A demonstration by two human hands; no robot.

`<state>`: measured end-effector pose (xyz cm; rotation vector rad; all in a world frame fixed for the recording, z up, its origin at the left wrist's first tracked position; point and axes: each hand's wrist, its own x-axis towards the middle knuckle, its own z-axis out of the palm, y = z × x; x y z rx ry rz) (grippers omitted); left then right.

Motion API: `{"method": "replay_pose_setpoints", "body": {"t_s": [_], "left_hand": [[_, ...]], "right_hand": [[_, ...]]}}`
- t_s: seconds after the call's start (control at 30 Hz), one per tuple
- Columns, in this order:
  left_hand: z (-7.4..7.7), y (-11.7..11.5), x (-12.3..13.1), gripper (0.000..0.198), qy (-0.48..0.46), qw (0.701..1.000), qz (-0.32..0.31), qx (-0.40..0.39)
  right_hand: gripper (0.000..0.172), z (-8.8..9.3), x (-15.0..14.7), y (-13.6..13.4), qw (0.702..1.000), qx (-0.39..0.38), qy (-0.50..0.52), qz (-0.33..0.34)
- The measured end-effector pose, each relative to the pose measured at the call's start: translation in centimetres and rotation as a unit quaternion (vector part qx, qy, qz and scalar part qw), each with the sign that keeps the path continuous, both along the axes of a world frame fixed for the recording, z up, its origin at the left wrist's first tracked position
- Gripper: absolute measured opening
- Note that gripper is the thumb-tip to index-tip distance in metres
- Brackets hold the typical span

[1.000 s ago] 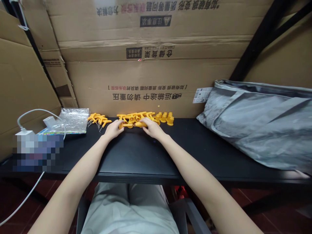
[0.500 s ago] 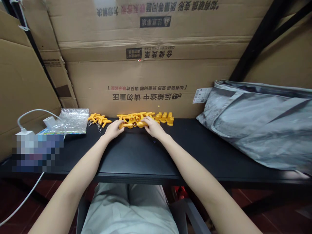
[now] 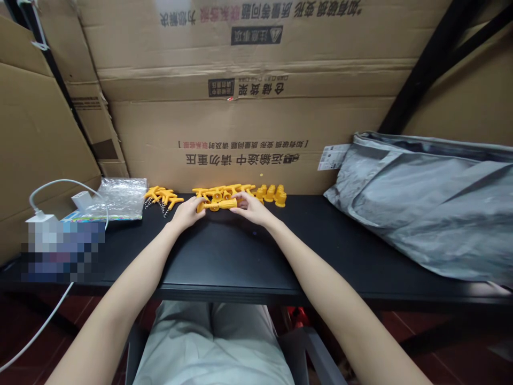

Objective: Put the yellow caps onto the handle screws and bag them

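Note:
Over the back of the black table, my left hand (image 3: 188,212) is closed around the yellow T-shaped handle of a corkscrew (image 3: 209,205). My right hand (image 3: 253,208) grips a yellow bell-shaped sleeve (image 3: 228,203) by its wide end. The sleeve's narrow end meets the stem of the handle, in line with it; the metal screw is not visible between them. Just behind my hands lie several yellow corkscrews (image 3: 218,189) in a row. Loose handles with bare spiral screws (image 3: 162,195) are piled left of my left hand. Several yellow sleeves (image 3: 280,199) stand at the right.
A grey fabric bag (image 3: 420,208) covers the table's right side. On the left are bubble wrap (image 3: 122,198), a white charger (image 3: 43,229) with a cable, and a blurred-out object (image 3: 66,254). Cardboard (image 3: 240,120) walls off the back.
My right hand has turned and shifted slightly right, and the sleeve now lies sideways, its narrow end lined up with the handle. My left hand has barely moved.

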<state>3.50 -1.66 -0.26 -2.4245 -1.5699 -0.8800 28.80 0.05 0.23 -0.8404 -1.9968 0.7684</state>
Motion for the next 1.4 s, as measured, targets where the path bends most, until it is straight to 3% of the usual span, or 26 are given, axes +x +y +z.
{"method": "replay_pose_setpoints", "body": {"t_s": [0.27,0.43,0.6,0.83,1.03,1.23,1.4], "left_hand": [[0.3,-0.5,0.5,0.027,0.0,1.0,-0.012,-0.004],[0.2,-0.4,0.6,0.027,-0.021,1.0,-0.005,-0.003],[0.3,-0.4,0.5,0.027,-0.026,1.0,-0.003,-0.001],[0.4,-0.6,0.7,0.027,-0.03,0.999,-0.013,0.003],[0.4,-0.4,0.6,0.028,-0.011,1.0,0.01,0.001],[0.6,-0.9,0.9,0.028,0.017,1.0,0.011,-0.012],[0.7,-1.3,1.4,0.027,0.012,1.0,0.011,-0.005]], "right_hand": [[0.047,0.3,-1.1,-1.0,0.983,-0.178,0.04,-0.022],[0.027,0.9,-1.0,-1.5,0.966,-0.247,0.072,0.006],[0.04,1.2,-0.5,-1.8,0.968,-0.231,0.076,0.055],[0.051,0.9,-1.2,-1.5,0.972,-0.228,0.044,-0.044],[0.041,0.8,-0.9,-1.2,0.976,-0.211,0.051,-0.02],[0.044,0.4,-0.3,-1.0,0.98,-0.193,0.042,0.026],[0.059,0.2,-0.9,-1.3,0.973,-0.225,0.031,-0.036]]}}
